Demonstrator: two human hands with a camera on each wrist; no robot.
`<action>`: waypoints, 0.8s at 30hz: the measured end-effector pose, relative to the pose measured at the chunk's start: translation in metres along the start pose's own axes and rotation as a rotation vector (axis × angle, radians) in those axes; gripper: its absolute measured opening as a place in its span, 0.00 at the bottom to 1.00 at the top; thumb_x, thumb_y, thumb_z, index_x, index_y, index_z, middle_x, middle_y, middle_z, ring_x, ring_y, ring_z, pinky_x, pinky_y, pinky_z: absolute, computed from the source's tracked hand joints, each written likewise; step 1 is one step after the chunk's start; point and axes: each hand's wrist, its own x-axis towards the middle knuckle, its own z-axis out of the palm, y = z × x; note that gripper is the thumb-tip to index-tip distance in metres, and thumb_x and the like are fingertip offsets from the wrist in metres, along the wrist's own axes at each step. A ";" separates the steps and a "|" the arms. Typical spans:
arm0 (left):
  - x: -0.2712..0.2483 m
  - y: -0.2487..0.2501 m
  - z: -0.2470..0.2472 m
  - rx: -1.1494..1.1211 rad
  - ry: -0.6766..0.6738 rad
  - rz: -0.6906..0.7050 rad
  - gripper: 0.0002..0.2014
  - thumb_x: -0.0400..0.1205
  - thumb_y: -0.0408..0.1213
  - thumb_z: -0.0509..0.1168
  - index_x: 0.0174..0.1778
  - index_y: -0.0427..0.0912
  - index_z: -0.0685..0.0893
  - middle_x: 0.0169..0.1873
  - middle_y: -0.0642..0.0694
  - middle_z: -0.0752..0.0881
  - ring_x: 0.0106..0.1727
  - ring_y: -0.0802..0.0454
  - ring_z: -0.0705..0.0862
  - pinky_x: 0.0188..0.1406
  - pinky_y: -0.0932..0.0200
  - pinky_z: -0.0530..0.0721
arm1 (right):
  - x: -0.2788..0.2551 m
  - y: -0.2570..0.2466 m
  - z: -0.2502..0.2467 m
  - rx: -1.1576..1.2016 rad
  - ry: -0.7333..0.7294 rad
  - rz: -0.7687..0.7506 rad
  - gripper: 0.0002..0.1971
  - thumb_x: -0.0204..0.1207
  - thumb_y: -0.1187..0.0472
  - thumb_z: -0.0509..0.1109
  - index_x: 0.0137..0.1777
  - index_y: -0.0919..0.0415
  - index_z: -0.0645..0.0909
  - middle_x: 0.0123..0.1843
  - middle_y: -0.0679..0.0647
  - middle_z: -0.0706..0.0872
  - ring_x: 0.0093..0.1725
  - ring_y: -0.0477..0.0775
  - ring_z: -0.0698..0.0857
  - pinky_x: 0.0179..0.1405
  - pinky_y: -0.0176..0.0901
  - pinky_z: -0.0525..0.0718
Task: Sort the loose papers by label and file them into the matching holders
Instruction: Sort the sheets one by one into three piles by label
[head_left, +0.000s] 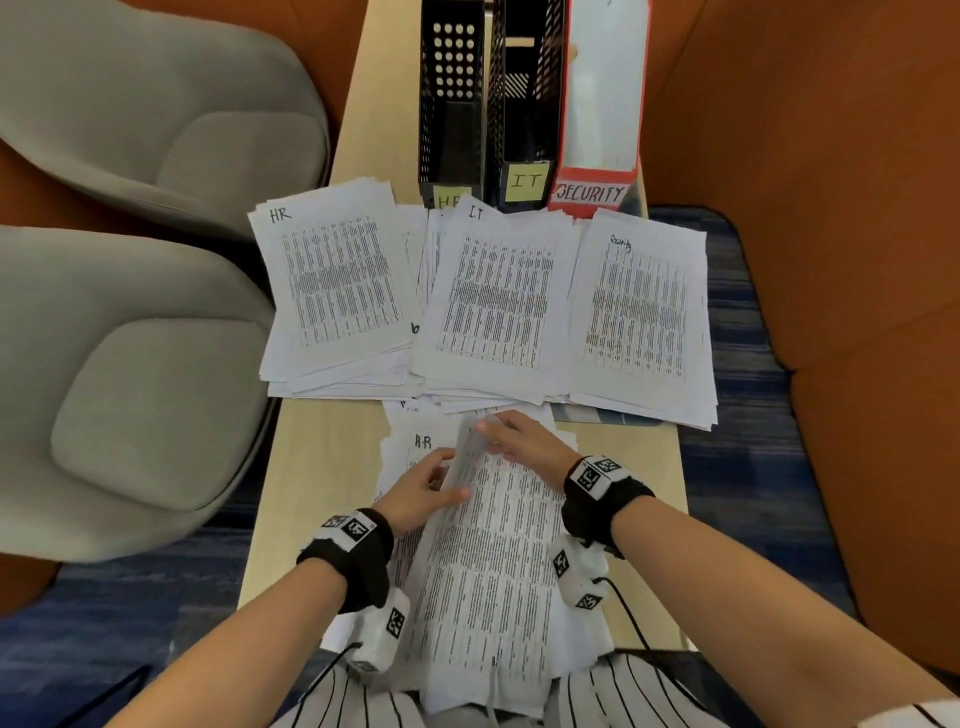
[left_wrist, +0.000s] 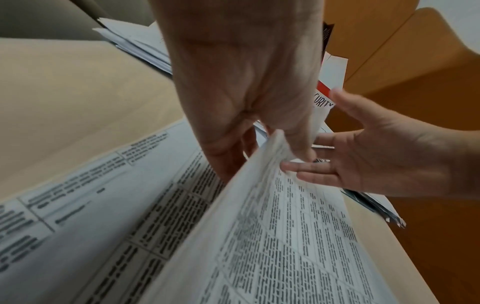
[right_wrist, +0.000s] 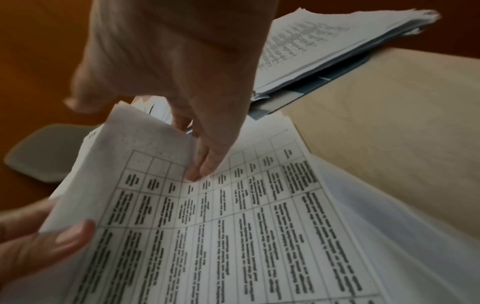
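The top sheet of the unsorted stack, lower centre of the head view, reads as light, limp and slippery vs. the page beneath, so I'd grip it at the raised upper-left corner: my left hand pinches that curled edge betw. thumb and fingers, while my right hand lies mostly flat, fingertips pressing the sheet near its top. Its label is hidden by the curl and motion blur, so I can't tell if it belongs on the HR pile, IT pile or Security pile mid-frame. The HR holder tag is half covered by paper; IT holder and SECURITY holder are cut off at the top edge.
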 end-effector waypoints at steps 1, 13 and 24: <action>-0.001 0.003 0.002 0.010 -0.005 0.007 0.27 0.77 0.40 0.72 0.71 0.52 0.71 0.59 0.42 0.85 0.60 0.44 0.85 0.60 0.47 0.86 | 0.004 0.002 0.000 -0.010 0.040 -0.002 0.24 0.76 0.43 0.68 0.65 0.58 0.77 0.62 0.53 0.84 0.61 0.51 0.85 0.69 0.56 0.79; -0.003 0.025 0.006 -0.232 0.029 -0.052 0.33 0.76 0.73 0.48 0.67 0.56 0.78 0.67 0.53 0.81 0.66 0.57 0.80 0.72 0.54 0.71 | -0.004 0.018 -0.001 -0.202 0.212 -0.270 0.15 0.71 0.74 0.64 0.32 0.52 0.73 0.45 0.57 0.87 0.48 0.63 0.88 0.33 0.44 0.82; 0.018 0.014 -0.004 0.011 0.311 -0.041 0.13 0.87 0.37 0.56 0.53 0.35 0.85 0.47 0.45 0.87 0.46 0.48 0.85 0.43 0.59 0.81 | 0.000 -0.003 -0.005 -0.535 0.149 -0.250 0.09 0.68 0.73 0.66 0.44 0.66 0.86 0.41 0.57 0.87 0.40 0.53 0.83 0.39 0.44 0.84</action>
